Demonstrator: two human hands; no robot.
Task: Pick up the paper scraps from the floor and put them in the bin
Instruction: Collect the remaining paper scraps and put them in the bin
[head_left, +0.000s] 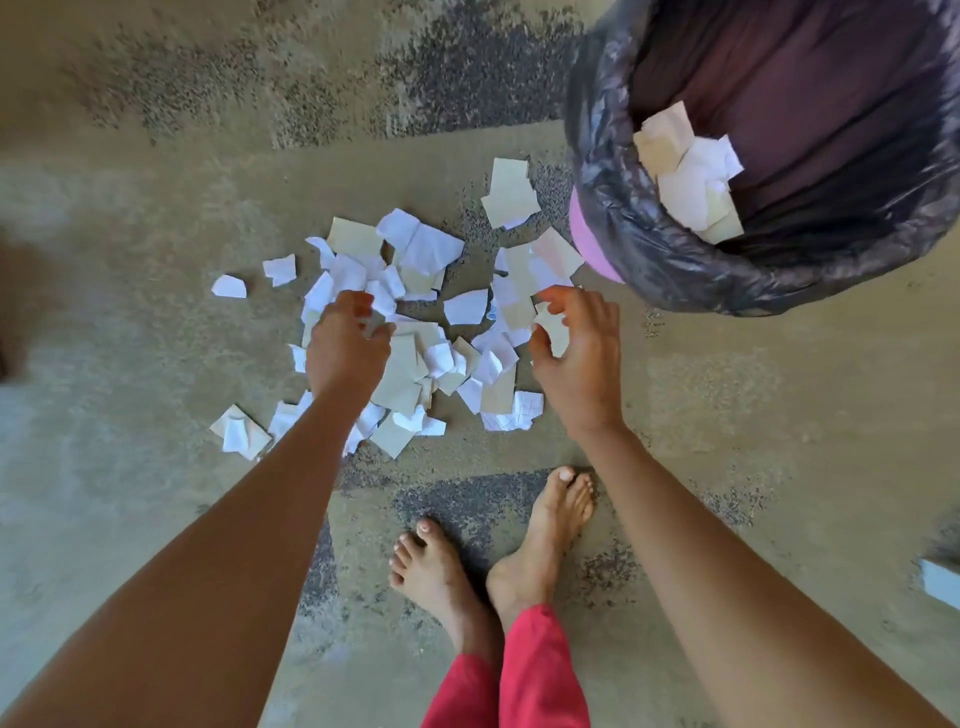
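- A barefoot person bends over a heap of paper scraps (402, 358) on a bare concrete floor (156, 338), both arms reaching down into the pile.
- The right hand (576, 358) works the right edge of the heap, thumb and curled fingers pinching a pale scrap. That side lies nearest the bin, which likely makes for a short carry.
- The left hand (345, 348) sits over the left part of the heap, fingers curled down among the papers. Whether it has hold of any cannot be told from here.
- The bin (592, 239), pink-walled and lined with a black bag (670, 270), stands at the far right, just beside the heap. Its mouth faces up, so handfuls can drop straight in.
- A few scraps in the bin (685, 182) rest against its near inner wall, a sign the job is begun. Most of the paper is on the floor, with a few loose pieces off to the left of the heap.
- The feet (540, 525) are planted near, just short of the pile, below red trousers (540, 670).
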